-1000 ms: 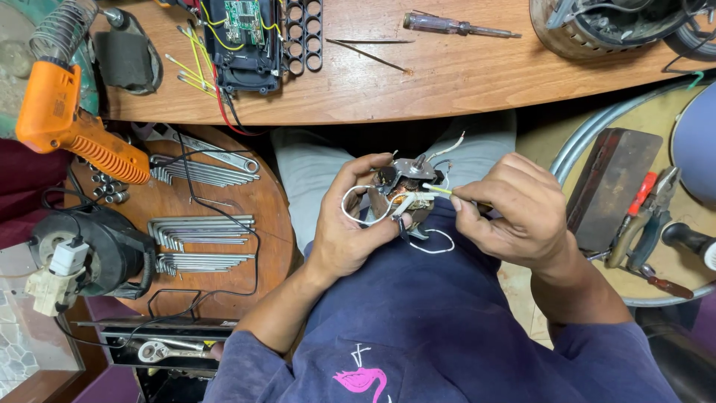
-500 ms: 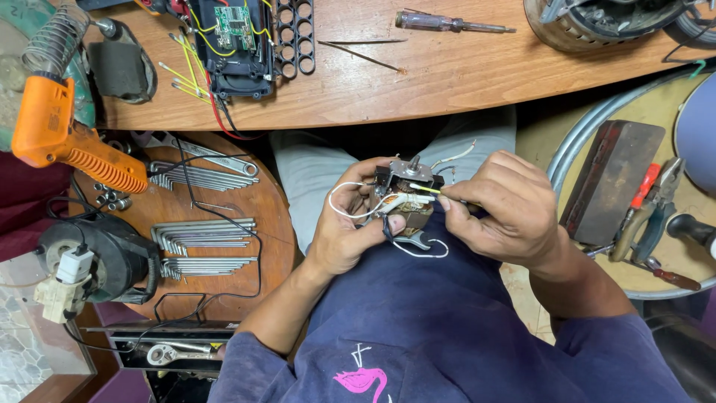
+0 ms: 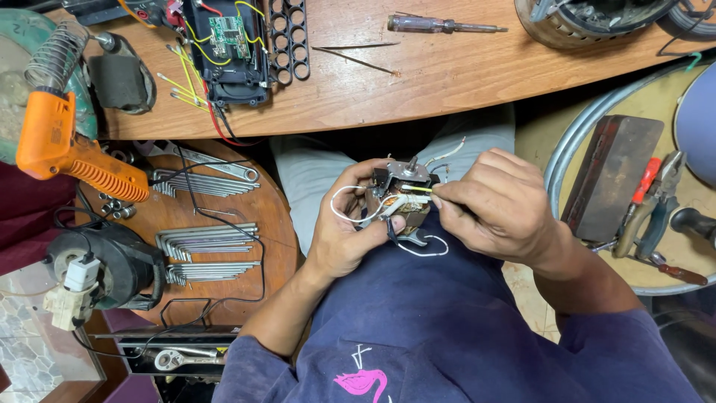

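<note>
The left hand [image 3: 344,235] held a small motor [image 3: 399,198] over the lap, fingers wrapped tight around it. The right hand [image 3: 498,205] pinched a yellow wire [image 3: 418,189] on the motor, fingertips pressed together. A screwdriver [image 3: 445,26] lay on the wooden bench [image 3: 418,82], well apart.

The small motor of dull grey metal and glossy copper windings [image 3: 399,200] trails smooth white plastic-coated wires. The curved wooden bench top [image 3: 418,71] looks matt and worn. The orange plastic soldering gun [image 3: 71,153] has a ribbed grip.
</note>
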